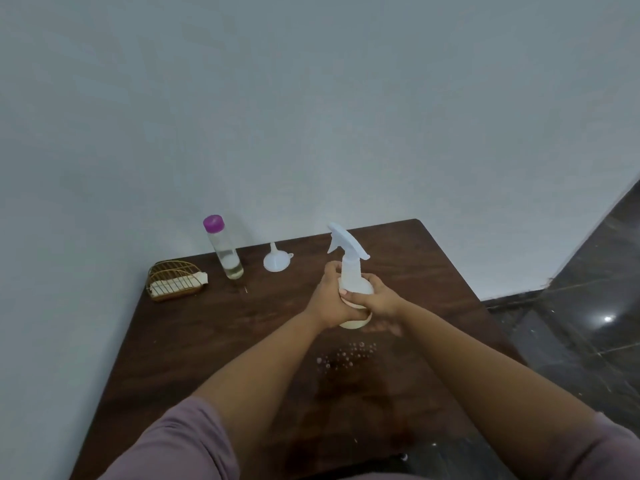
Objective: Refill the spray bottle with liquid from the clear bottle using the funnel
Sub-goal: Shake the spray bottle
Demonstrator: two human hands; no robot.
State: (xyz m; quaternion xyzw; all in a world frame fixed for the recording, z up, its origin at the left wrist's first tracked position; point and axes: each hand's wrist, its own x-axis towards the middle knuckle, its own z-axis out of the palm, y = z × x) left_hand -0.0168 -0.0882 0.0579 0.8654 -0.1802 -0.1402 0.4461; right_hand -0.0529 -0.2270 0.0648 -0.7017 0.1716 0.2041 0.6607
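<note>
Both hands wrap the white spray bottle [353,289], upright at centre of the dark wood surface [242,341], trigger head on. Left hand [330,299] fingers curl round its body & neck; right hand [375,299] fingers curl round the body from the 3 o'clock side. White funnel [275,259] sits mouth-down at 10 o'clock of it. Clear bottle [225,251] w/ purple cap, part full, further out at 10. Gold wire rack [176,280] at 9. Water droplets [346,356] at 6.

One spray bottle [351,271], one clear bottle [225,249], one funnel [276,260], one wire basket [176,280], two hands [330,299].
</note>
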